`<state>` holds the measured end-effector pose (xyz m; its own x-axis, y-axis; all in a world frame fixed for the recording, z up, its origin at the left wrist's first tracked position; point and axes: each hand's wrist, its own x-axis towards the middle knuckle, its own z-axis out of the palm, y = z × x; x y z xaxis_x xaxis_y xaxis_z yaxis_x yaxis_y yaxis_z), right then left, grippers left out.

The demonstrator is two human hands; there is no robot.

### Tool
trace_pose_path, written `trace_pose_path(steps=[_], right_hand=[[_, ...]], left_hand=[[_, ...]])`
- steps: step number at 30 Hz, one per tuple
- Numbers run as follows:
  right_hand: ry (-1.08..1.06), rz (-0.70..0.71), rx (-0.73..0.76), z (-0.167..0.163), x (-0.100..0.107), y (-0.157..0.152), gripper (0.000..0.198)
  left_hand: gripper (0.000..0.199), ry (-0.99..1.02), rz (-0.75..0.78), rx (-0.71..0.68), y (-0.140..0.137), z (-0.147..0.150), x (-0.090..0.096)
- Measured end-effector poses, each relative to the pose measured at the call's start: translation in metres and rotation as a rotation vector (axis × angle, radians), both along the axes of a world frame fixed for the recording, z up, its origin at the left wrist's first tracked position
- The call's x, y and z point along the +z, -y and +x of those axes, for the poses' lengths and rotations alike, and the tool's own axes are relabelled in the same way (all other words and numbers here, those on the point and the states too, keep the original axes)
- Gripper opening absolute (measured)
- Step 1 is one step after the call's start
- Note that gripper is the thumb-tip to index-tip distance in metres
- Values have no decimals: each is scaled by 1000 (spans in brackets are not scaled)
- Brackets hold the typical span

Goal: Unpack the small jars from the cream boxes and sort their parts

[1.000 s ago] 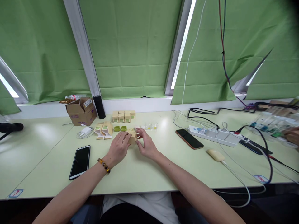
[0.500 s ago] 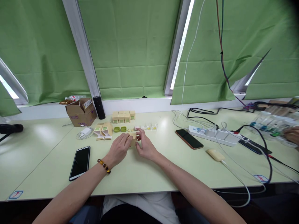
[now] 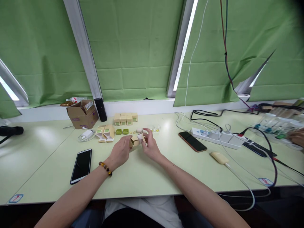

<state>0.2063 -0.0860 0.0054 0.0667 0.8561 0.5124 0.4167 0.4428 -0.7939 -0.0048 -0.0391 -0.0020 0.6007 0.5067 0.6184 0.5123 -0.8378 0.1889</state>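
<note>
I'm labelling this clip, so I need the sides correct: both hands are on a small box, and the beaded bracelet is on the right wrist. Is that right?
Not quite: the head view shows the beaded bracelet on the left wrist. The left hand and right hand are both on the small box, as you say.

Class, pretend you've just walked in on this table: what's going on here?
A person sits at a table, with the left hand and right hand both on a small box. It looks partly open, with a pale flap by the right hand; its contents can't be made out. Just beyond are two green trays, with four more boxes behind them. Two opened boxes are off to the left.
</note>
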Motion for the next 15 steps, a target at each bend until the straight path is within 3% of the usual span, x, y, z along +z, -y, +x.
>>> trace_pose_path(steps=[5, 8, 15], right_hand=[[-339, -66, 61, 5, -5, -13, 56], [-391, -43, 18, 7, -6, -17, 54], [140, 354, -299, 16, -1, -10, 35]], left_hand=[[50, 50, -57, -43, -2, -1, 1], [44, 63, -88, -85, 2, 2, 7], [68, 86, -112, -69, 8, 5, 12]])
